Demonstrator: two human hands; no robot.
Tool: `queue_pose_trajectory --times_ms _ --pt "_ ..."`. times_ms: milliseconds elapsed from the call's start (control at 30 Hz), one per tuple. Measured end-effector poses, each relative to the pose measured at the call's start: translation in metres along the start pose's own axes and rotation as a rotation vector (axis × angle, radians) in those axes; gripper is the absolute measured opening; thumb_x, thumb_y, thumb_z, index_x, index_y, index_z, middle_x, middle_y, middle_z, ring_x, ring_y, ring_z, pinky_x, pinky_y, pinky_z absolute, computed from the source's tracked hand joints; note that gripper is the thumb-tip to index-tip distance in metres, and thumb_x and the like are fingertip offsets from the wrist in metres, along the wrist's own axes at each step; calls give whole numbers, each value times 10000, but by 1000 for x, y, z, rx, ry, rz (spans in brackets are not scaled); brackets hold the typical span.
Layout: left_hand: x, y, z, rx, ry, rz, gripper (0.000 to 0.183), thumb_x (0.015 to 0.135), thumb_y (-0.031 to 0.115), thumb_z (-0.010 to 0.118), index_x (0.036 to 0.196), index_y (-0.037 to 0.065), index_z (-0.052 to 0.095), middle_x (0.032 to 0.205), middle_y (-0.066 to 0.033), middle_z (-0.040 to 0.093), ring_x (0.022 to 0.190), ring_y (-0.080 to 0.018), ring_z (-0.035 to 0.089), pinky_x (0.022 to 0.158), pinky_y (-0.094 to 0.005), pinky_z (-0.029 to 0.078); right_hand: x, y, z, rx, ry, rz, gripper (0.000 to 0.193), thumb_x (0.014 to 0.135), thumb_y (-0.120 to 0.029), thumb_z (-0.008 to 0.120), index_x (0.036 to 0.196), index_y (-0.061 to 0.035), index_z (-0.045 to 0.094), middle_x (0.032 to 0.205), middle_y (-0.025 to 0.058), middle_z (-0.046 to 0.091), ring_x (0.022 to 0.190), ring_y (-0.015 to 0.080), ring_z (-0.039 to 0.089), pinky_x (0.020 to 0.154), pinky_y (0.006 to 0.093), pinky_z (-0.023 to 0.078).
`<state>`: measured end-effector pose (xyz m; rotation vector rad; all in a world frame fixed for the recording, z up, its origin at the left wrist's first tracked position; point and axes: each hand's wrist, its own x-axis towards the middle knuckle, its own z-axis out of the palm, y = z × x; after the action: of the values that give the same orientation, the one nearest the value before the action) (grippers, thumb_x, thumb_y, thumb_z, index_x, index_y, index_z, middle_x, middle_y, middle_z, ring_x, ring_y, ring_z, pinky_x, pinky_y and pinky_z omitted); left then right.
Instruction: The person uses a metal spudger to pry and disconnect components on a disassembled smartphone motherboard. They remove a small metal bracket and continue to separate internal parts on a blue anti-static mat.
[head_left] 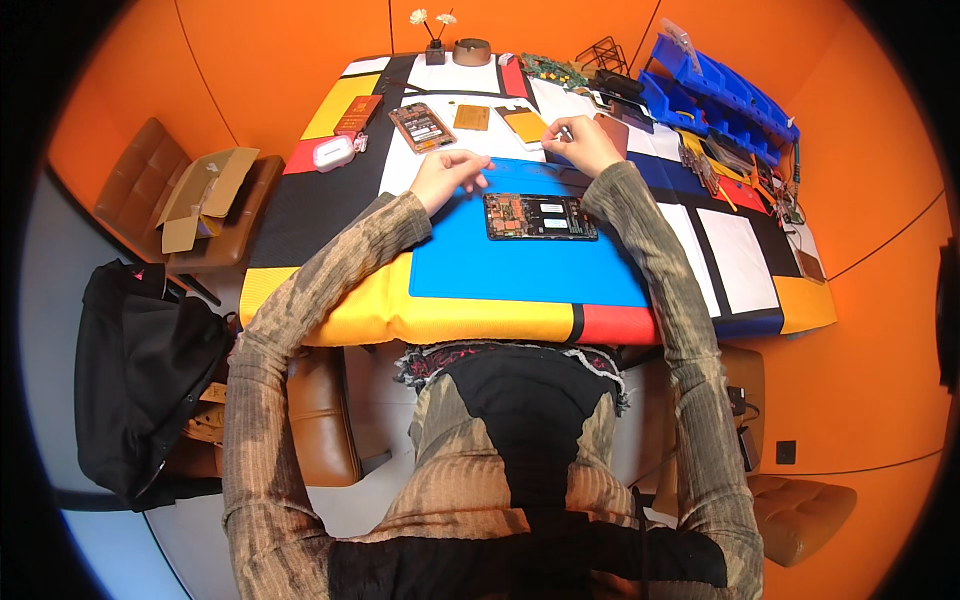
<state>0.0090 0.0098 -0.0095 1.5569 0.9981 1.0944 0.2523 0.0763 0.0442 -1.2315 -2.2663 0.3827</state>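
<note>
- Pinching a slim dark item (566, 131) in the right hand (590, 149): thumb and fingertips together on it, too small to tell what it is.
- Left hand (450, 180): fingers bent, thumb close to forefinger. Can't tell if the tips meet or hold anything.
- Hands are apart, both beyond the opened phone (540, 218), left hand off its left end, right hand off its right.
- Opened phone lies flat on the blue mat (520, 275), long side toward the person, internals facing up: copper-coloured section at left, black with pale labels at right.
- Past the mat: second opened phone (422, 128) lying slantwise, then a small brown square (472, 118) and a yellow-and-white rectangular piece (522, 125) near the right hand.
- Left of those: red box (359, 115), white rounded case (334, 152) just below it.
- Far edge: dark vase (435, 53) with pale flowers, brown round bowl (472, 52) beside it, green circuit boards (553, 70) further right.
- Far right: blue bins (715, 100), mixed tools and parts in front.
- Colour-block tablecloth (340, 305) under everything.
</note>
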Motion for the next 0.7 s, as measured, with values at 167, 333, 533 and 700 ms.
queue_pose_trajectory --times_ms 167,333,533,700 --pt "-1 2 1 -14 38 -28 248 931 248 578 941 24 685 707 -15 642 602 -49 532 584 -172 429 1 13 26 48 33 62 133 789 -179 665 842 -64 705 789 119 696 779 219 669 726 356 507" --pt "-3 5 2 27 51 -38 237 918 254 595 923 36 689 700 -9 640 597 -47 533 569 -173 422 -8 19 36 -122 -46 4 146 797 -205 651 861 -82 695 846 124 684 825 250 654 754 367 500" --pt "-6 2 -2 773 68 259 269 894 260 563 885 30 703 677 -71 648 621 -118 558 717 -292 429 -12 13 39 -182 -33 9 159 810 -223 631 888 -98 692 897 133 683 855 275 656 758 403 502" --pt "-1 -3 -7 700 22 241 235 837 233 559 846 52 708 664 -81 647 628 -159 574 758 -318 426 -14 6 35 -106 94 44 200 858 -216 560 928 -86 696 805 152 673 790 272 657 725 391 500"
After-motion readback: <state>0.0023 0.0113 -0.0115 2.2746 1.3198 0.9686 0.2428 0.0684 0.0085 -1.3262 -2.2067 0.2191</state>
